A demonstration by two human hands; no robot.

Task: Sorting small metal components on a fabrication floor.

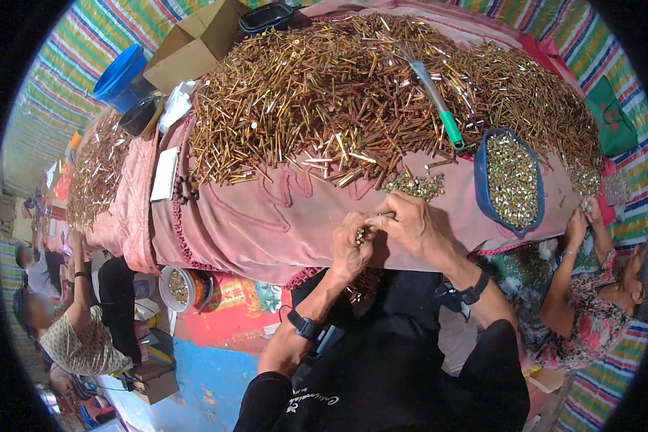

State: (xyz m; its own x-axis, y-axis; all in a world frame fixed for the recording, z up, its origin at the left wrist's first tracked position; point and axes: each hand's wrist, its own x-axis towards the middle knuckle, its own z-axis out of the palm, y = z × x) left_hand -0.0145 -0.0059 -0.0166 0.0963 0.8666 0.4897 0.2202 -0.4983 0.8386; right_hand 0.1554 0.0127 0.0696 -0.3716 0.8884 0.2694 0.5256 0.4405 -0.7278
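Over the near edge of the pink cloth-covered table, my two hands meet. My left hand is closed around a small bunch of brass-coloured metal rods, whose ends show at its fist. Against it, my right hand is closed, thumb and fingers pinched together; what they hold is too small to make out. Just beyond the hands lies a loose patch of small brass-coloured metal pieces, perhaps nuts. A large heap of thin copper and brass-coloured rods covers the table's far side.
To the right stands a blue basin of small metal pieces. A green-handled brush rests on the heap. At the left are a white pad, a cardboard box and blue bucket. People sit at both sides; a white bucket stands below.
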